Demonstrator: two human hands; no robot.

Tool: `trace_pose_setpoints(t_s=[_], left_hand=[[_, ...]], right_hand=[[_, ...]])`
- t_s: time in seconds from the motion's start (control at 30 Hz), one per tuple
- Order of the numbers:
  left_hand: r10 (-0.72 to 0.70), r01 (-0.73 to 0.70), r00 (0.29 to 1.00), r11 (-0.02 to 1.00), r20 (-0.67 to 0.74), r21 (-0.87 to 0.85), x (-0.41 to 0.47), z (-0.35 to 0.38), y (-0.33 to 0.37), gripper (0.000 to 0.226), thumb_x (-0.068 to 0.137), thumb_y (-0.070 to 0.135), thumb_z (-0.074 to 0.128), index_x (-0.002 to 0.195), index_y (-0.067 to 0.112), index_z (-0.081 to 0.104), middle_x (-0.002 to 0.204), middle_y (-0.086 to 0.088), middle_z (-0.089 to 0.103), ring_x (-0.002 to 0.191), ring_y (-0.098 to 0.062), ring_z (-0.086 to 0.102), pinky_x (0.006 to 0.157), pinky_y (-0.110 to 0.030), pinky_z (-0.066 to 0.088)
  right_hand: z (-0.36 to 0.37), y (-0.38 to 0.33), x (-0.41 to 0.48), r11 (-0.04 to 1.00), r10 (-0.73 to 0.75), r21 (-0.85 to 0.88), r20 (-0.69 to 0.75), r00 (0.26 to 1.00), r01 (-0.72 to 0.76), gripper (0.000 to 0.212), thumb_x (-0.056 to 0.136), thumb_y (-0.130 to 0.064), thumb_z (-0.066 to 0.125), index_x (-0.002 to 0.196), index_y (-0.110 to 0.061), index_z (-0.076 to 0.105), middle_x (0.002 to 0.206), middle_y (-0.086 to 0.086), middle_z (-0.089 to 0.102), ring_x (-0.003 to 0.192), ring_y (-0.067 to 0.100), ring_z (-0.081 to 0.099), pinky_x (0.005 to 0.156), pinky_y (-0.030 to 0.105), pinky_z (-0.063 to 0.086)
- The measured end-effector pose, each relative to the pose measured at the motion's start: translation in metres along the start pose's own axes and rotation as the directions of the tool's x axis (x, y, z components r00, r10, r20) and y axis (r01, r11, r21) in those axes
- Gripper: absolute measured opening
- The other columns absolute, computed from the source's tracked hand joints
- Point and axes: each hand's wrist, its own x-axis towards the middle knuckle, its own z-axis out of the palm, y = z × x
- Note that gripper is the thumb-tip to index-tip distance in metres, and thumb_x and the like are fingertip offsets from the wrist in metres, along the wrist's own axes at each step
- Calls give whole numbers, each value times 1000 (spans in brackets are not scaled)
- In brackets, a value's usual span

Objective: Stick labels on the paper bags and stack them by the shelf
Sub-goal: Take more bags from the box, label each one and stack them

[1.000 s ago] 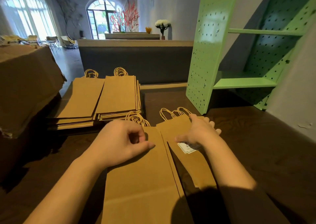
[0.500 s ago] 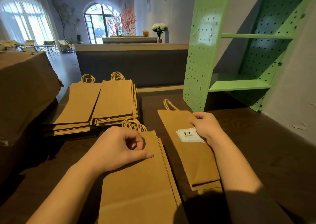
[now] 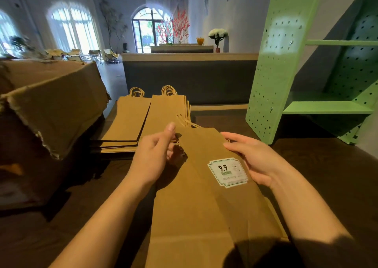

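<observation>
A flat brown paper bag [image 3: 204, 206] with a white "9.9" label [image 3: 227, 172] stuck on it lies tilted in front of me. My left hand [image 3: 155, 155] grips its upper left edge near the twine handles, fingers curled and thumb raised. My right hand [image 3: 255, 161] holds the upper right edge, just right of the label. Edges of more bags [image 3: 275, 214] show beneath it. The green pegboard shelf [image 3: 272, 83] stands at the right rear on the dark table [image 3: 319, 175].
Two stacks of unlabelled paper bags [image 3: 131, 122] [image 3: 167, 112] lie side by side at the back centre-left. A large torn cardboard box [image 3: 51, 108] fills the left side. A grey counter stands beyond the table's far edge.
The labelled bag has moved left from beside the shelf to over the bags in front of me. My left hand has come off the near bag and taken the labelled bag's left edge.
</observation>
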Motion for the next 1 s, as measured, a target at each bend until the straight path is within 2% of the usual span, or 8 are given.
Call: trace_pose_setpoints(t_s=[0.1, 0.2, 0.27, 0.33, 0.43, 0.63, 0.73, 1.0], left_hand=[[-84, 83, 996, 995, -19, -57, 4, -5, 0, 64, 88, 71, 59, 76, 10, 73, 74, -17, 67, 72, -33, 63, 78, -46, 48], [-135, 132, 990, 989, -50, -64, 8, -8, -2, 30, 91, 45, 70, 100, 17, 80, 96, -32, 68, 75, -39, 61, 73, -44, 43], [-194, 186, 979, 974, -53, -131, 9, -11, 0, 17, 95, 26, 70, 108, 20, 79, 93, -22, 74, 74, -39, 64, 74, -43, 51], [-228, 218, 972, 963, -52, -159, 10, -14, 1, 14, 95, 19, 70, 106, 19, 78, 98, -14, 78, 91, -36, 74, 91, -52, 58], [-219, 215, 973, 975, -74, -51, 10, -17, -3, 10, 95, 23, 71, 94, 21, 81, 96, -12, 78, 95, -33, 75, 94, -59, 56], [-21, 77, 990, 908, -139, 413, 10, -13, -13, 19, 94, 35, 69, 79, 29, 78, 75, 13, 74, 75, -5, 70, 73, -35, 58], [28, 47, 991, 845, -132, 533, 13, -14, -16, 21, 93, 43, 68, 78, 30, 76, 74, 12, 73, 77, -9, 70, 74, -41, 61], [89, 12, 992, 657, -94, 753, 13, -15, -14, 30, 92, 55, 63, 76, 30, 69, 72, 8, 67, 72, -12, 63, 67, -40, 59]], right_hand=[[8, -1, -5, 1000, -4, 26, 13, 1000, 4, 41, 97, -7, 58, 134, -26, 59, 108, 12, 75, 95, 29, 74, 56, 30, 60], [14, -2, -9, 998, -4, 55, 72, 997, 0, 43, 97, -3, 55, 135, -23, 58, 112, 16, 73, 90, 29, 74, 56, 30, 61], [18, -5, -15, 995, 29, 87, 123, 992, -40, 44, 96, 1, 53, 134, -21, 58, 115, 20, 71, 70, 23, 74, 42, 22, 55], [21, -5, -19, 997, 50, 55, 174, 983, -60, 47, 96, 1, 53, 136, -25, 54, 116, 24, 69, 63, 20, 72, 34, 16, 46], [21, -3, -17, 999, 35, -33, 200, 979, -29, 42, 95, -5, 58, 134, -22, 55, 113, 24, 71, 65, 20, 71, 37, 17, 48], [19, 3, -8, 978, -2, -206, 126, 992, 28, 31, 96, -13, 62, 127, -16, 61, 97, 21, 73, 53, 14, 60, 38, 17, 45], [19, 7, -5, 957, -39, -282, 119, 992, 71, 30, 95, -14, 64, 125, -16, 63, 83, 16, 72, 51, 13, 56, 39, 19, 44], [19, 22, 9, 715, -274, -647, 88, 958, 264, 25, 87, -25, 75, 111, -23, 67, 49, -8, 51, 46, 6, 42, 51, 21, 38]])
